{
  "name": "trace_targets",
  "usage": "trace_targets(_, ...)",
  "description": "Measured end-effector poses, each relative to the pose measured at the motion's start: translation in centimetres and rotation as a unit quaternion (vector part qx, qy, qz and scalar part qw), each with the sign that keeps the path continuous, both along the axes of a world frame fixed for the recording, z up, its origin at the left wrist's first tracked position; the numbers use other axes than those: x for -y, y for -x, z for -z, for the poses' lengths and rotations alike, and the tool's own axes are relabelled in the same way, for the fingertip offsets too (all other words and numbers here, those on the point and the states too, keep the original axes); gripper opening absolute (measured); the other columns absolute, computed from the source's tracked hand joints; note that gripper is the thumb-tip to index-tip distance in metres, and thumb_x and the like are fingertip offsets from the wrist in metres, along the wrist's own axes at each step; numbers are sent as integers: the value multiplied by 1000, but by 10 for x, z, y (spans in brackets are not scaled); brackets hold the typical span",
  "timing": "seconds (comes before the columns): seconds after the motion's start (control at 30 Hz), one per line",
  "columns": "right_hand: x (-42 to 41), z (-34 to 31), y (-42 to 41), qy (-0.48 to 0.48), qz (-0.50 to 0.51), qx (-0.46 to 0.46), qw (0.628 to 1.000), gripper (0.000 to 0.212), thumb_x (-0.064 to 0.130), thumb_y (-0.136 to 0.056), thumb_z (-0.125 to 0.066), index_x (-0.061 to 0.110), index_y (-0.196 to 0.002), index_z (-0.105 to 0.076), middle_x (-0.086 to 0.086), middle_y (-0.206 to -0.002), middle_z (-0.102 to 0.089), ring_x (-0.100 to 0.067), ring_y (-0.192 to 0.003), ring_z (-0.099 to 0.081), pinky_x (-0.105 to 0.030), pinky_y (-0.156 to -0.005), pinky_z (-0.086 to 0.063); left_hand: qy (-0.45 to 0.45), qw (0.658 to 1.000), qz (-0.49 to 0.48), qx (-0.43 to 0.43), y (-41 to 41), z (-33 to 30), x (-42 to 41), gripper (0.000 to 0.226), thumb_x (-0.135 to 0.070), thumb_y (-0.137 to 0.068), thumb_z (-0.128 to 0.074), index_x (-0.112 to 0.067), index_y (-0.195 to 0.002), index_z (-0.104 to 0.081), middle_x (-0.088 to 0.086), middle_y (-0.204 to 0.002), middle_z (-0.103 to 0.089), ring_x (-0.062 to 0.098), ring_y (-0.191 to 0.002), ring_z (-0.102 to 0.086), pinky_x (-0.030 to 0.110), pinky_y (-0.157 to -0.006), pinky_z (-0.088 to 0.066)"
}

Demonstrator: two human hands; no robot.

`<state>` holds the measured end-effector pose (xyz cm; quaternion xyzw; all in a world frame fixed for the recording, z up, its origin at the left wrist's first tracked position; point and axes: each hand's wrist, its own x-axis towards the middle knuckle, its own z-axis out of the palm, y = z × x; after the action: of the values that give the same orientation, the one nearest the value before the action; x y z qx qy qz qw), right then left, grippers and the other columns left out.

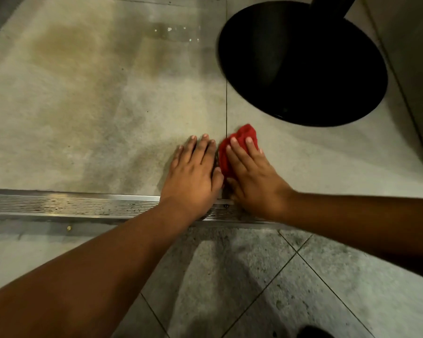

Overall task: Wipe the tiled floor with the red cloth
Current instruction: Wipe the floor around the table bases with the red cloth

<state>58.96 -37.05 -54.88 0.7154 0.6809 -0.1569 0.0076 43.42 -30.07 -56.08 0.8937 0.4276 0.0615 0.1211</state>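
We press the cloth flat on the floor under our right hand, fingers spread and straight, just right of the grout line. Our left hand rests flat and open just left of that line, touching the cloth's edge. The cloth runs along the line, toward the black base; the right hand leads the wipe.

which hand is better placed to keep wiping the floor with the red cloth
The right hand. Its straight fingers already press the red cloth flat on the tiled floor, near the black round base. The left hand rests bare on the tile beside it.
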Motion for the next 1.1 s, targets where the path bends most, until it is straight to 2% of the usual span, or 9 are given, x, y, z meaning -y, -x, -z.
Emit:
trace_targets(0.07,-30,-1,-13,4,26,14,1000,70,45,-103,-26,11,-157,2,-7,-165,13,-30,-149,20,-41,-121,9,-2,1000,0,1,0,-1,1,69,-46,-91,-13,-17,-153,-24,1,-162,-18,20,-150,-7,40,-122,-3)
trace_targets(0.23,-36,-6,-9,-3,64,-2,998,68,40,-105,-29,9,-156,3,-9,-164,14,-31,-149,20,-39,-118,11,3,1000,5,-3,2,-2,1,70,-46,-92,-11,-16,-154,-22,1,-162,-16,19,-150,-4,40,-122,-2)
trace_targets(0.4,17,-5,22,23,-4,-19,1000,76,54,-89,-3,15,-154,11,1,-156,27,-26,-146,29,-36,-116,18,10,1000,0,-3,1,0,0,71,-48,-91,-8,-18,-154,-20,0,-163,-12,17,-150,-1,39,-122,1)
trace_targets(0.53,-33,-6,-2,17,20,-8,1000,70,40,-104,-31,12,-156,6,-5,-164,17,-28,-148,23,-36,-117,12,5,1000,-1,3,1,-2,1,71,-47,-92,-10,-14,-154,-20,2,-162,-15,18,-150,-4,39,-122,-1)
trace_targets(0.63,-57,-7,-10,-1,45,-22,999,68,38,-105,-33,12,-157,2,-7,-165,12,-29,-149,19,-37,-118,10,10,1000,-4,4,1,-3,1,71,-49,-94,-10,-14,-154,-19,1,-163,-14,17,-150,-2,39,-122,-2)
trace_targets(0.83,8,-7,4,-3,19,-46,999,68,38,-105,-33,15,-156,5,-2,-163,16,-25,-148,25,-33,-115,15,20,1000,-1,0,2,-1,1,71,-51,-94,-8,-16,-155,-15,1,-163,-10,15,-150,1,39,-122,-1)
trace_targets(0.93,7,-19,-3,17,13,-133,991,67,36,-104,-42,14,-157,-7,0,-165,7,-18,-150,15,-31,-121,8,13,1000,-4,11,3,-2,2,70,-53,-96,-9,-16,-156,-5,3,-164,4,16,-150,7,42,-122,0)
trace_targets(1.0,5,-33,-15,0,30,-219,975,63,31,-104,-45,15,-157,-16,3,-165,-3,-11,-151,1,-20,-119,-2,-16,999,-17,22,4,-5,4,72,-55,-97,-10,-14,-156,-1,5,-163,11,18,-149,11,48,-121,3)
trace_targets(1.1,15,-39,-42,-56,79,-227,969,59,24,-104,-46,16,-157,-21,4,-165,-7,-8,-150,-6,-14,-115,-5,-26,999,-36,23,-11,-18,11,73,-58,-96,-9,-16,-156,0,4,-163,10,19,-149,13,53,-118,8)
